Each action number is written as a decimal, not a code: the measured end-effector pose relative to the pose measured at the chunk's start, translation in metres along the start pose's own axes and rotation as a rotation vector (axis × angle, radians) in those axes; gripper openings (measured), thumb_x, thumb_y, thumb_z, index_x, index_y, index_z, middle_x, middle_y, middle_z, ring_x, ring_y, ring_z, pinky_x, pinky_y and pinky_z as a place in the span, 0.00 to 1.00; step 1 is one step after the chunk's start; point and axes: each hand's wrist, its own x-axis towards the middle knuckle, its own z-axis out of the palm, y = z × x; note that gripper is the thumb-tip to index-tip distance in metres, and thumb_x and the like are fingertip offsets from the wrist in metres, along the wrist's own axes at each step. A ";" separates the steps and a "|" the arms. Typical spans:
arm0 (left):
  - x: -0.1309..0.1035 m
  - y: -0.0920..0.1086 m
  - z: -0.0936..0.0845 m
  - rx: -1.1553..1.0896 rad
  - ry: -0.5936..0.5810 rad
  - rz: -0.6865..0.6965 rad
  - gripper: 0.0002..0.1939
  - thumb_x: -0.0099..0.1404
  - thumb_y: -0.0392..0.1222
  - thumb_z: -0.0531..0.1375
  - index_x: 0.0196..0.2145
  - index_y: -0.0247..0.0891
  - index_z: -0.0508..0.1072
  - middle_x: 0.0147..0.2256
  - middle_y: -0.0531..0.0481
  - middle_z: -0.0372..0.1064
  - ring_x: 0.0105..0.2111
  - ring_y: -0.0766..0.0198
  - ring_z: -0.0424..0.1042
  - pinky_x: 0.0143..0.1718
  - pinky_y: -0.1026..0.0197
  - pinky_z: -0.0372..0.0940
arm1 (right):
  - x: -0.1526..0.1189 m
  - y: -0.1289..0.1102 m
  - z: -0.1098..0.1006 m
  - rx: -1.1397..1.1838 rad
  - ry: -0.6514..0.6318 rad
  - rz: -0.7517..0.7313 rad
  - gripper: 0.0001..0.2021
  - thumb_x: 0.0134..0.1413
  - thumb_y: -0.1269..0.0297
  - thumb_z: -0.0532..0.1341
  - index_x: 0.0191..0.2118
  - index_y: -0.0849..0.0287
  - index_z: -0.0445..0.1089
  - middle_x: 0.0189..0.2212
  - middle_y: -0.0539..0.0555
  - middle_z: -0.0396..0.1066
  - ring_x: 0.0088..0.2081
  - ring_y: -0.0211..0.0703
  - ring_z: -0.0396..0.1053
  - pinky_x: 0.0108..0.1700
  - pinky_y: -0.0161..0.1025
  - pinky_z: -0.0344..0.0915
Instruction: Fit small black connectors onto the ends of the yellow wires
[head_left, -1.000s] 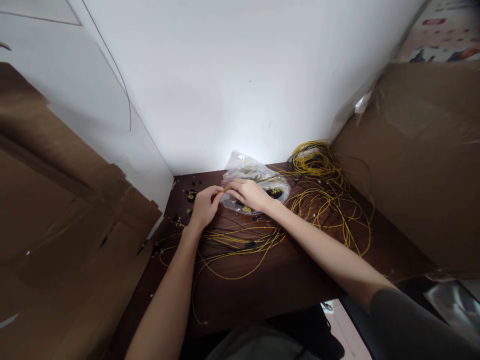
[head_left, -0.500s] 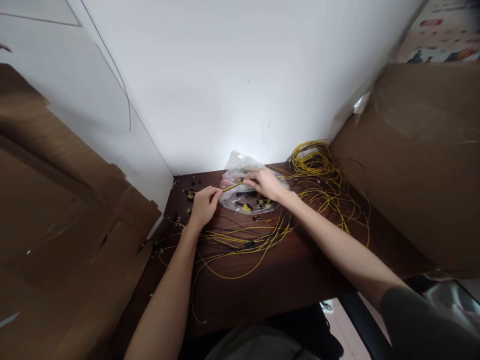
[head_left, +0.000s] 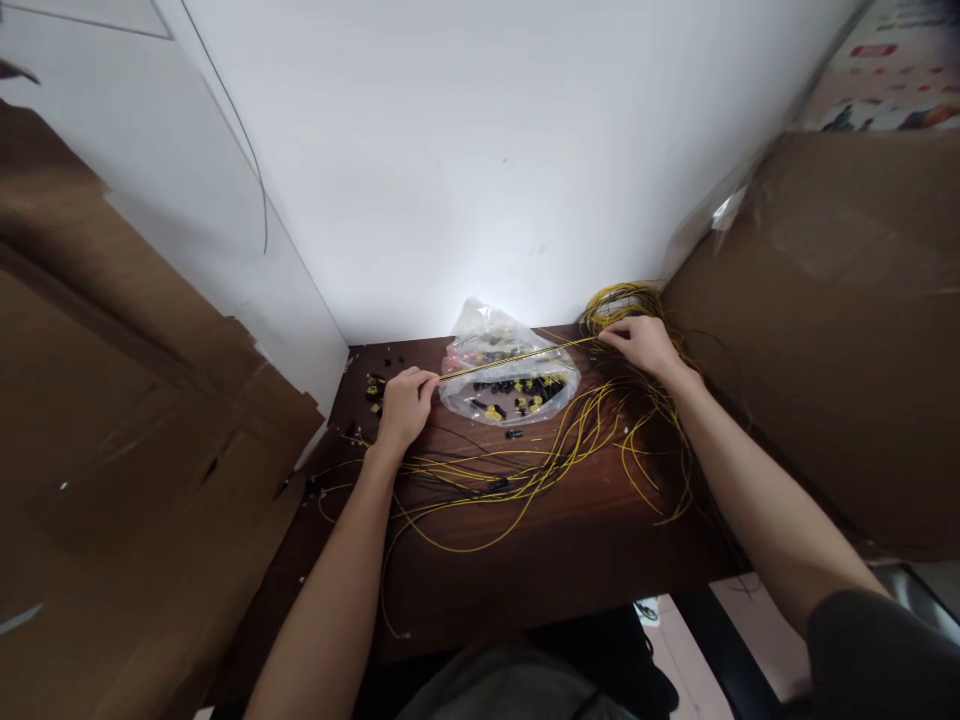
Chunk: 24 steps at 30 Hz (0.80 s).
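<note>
A thin yellow and black wire [head_left: 517, 357] runs taut between my hands, above a clear plastic bag. My left hand [head_left: 406, 404] pinches its left end, fingers closed. Farther right, my right hand [head_left: 643, 345] has its fingers pressed together on the same wire, beside a coil of yellow wire [head_left: 619, 296]. Inside the open plastic bag [head_left: 480, 320] lie several small black and yellow parts [head_left: 534, 388]. Loose yellow and black wires [head_left: 517, 495] spread over the dark table in front of the bag.
The dark wooden table [head_left: 525, 575] meets a white wall [head_left: 480, 180] at the back. Cardboard [head_left: 135, 420] stands on the left and a large cardboard box [head_left: 847, 340] on the right. Small black parts [head_left: 374, 386] lie by my left hand.
My right hand has moved right along the wire, away from my left hand, so a longer stretch shows between them. Loose wires on the right have shifted. My left hand has hardly moved.
</note>
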 end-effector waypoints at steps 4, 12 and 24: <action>0.000 -0.002 0.000 0.033 -0.012 -0.007 0.15 0.64 0.40 0.49 0.31 0.34 0.75 0.31 0.46 0.71 0.33 0.61 0.69 0.37 0.61 0.61 | -0.005 0.011 0.003 -0.033 0.003 0.031 0.10 0.53 0.63 0.57 0.31 0.60 0.76 0.33 0.59 0.75 0.36 0.50 0.70 0.39 0.42 0.62; 0.000 -0.008 0.002 0.096 0.003 -0.005 0.15 0.64 0.39 0.50 0.32 0.33 0.75 0.31 0.44 0.70 0.34 0.58 0.67 0.38 0.59 0.60 | -0.027 -0.057 -0.009 0.055 0.131 -0.222 0.10 0.52 0.65 0.58 0.40 0.60 0.73 0.38 0.58 0.72 0.42 0.50 0.67 0.45 0.47 0.62; -0.005 -0.001 -0.005 0.268 -0.053 -0.018 0.13 0.63 0.40 0.51 0.35 0.38 0.77 0.34 0.45 0.69 0.38 0.55 0.62 0.41 0.55 0.58 | -0.092 -0.164 0.022 0.130 -0.317 -0.634 0.07 0.56 0.62 0.57 0.35 0.57 0.72 0.32 0.52 0.69 0.34 0.40 0.67 0.33 0.35 0.57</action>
